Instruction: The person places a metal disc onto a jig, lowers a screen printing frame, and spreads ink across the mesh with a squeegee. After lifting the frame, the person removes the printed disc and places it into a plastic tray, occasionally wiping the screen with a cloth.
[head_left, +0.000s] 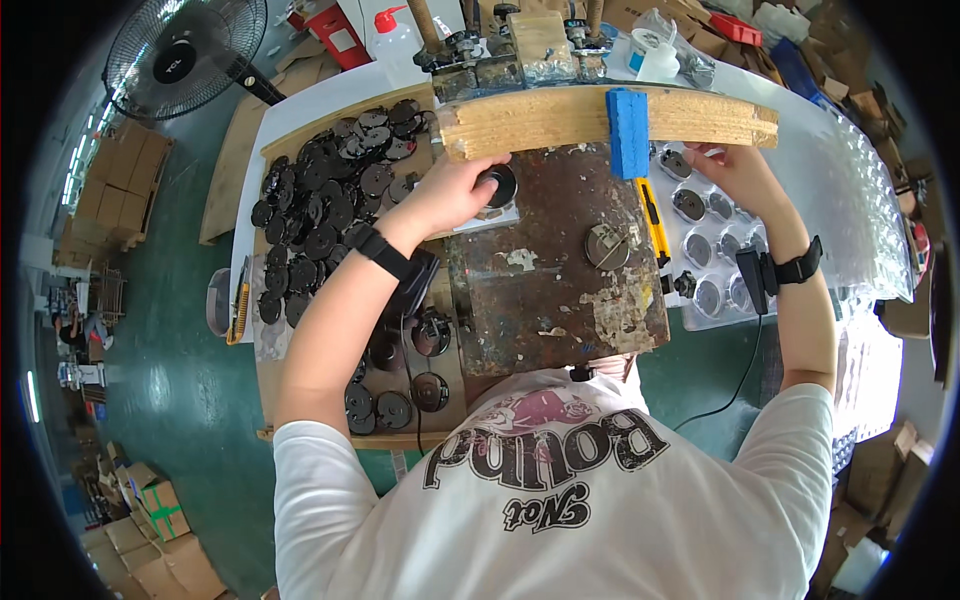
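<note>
My left hand (458, 193) is closed at the rim of a black round cup-shaped part (499, 187), thumb laid over its edge; the wooden board hides some fingertips. This part sits at the left edge of a worn, stained metal plate (530, 290). My right hand (742, 178) reaches over a clear plastic tray (690, 318) of round metallic parts. Its fingers are bent together under the board, close to one round part (675, 164); what they pinch, if anything, is hidden. A round disc with a thin bar (607, 246) lies on the plate.
A curved wooden board (540, 122) with a blue block (628, 133) spans the plate's far side. Many black discs (325, 190) fill a wooden tray at left. A yellow cutter (653, 218) lies beside the plate. Bubble wrap (865, 200) is at right, a fan (180, 60) far left.
</note>
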